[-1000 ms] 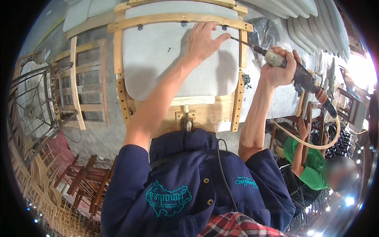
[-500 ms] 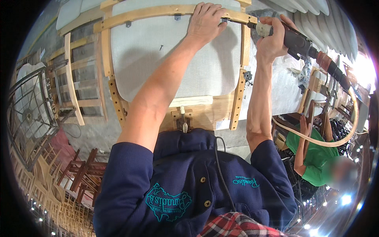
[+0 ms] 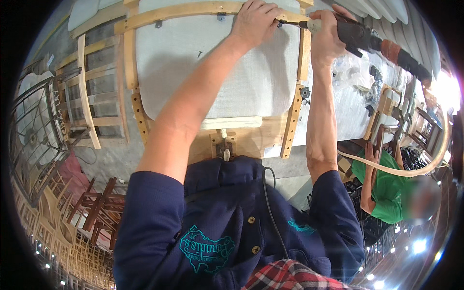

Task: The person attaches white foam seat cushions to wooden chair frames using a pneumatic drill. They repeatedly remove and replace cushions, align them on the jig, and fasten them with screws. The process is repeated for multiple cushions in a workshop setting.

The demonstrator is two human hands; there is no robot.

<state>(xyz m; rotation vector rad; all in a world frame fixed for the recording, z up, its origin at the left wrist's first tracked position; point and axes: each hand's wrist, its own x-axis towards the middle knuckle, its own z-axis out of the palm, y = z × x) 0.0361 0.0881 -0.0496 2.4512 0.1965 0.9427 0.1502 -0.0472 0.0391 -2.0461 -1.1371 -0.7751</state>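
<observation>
My right hand (image 3: 326,41) is closed round a black air screwdriver (image 3: 355,36), whose bit points left along the far curved wooden rail (image 3: 188,10). The bit's tip meets a small dark bracket (image 3: 280,23) on that rail. My left hand (image 3: 255,24) lies over the rail beside the bracket, fingers wrapped on the wood and thumb near the bit; whether it also pinches a screw is hidden. Two more brackets, a left one (image 3: 158,23) and a middle one (image 3: 221,17), sit along the rail. Below lies a pale grey upholstered panel (image 3: 241,87) with a loose screw (image 3: 199,54) on it.
Drilled wooden strips flank the panel, a left strip (image 3: 138,108) and a right strip (image 3: 290,128). A toggle clamp (image 3: 225,149) stands at the near edge. The tool's pale hose (image 3: 411,170) loops on the right, near a co-worker in a green shirt (image 3: 384,186). Wooden frames (image 3: 96,96) lie left.
The screwdriver and my right hand have shifted slightly up and left, the bit now closer to the bracket. My left hand has moved slightly up the picture, still on the rail.
</observation>
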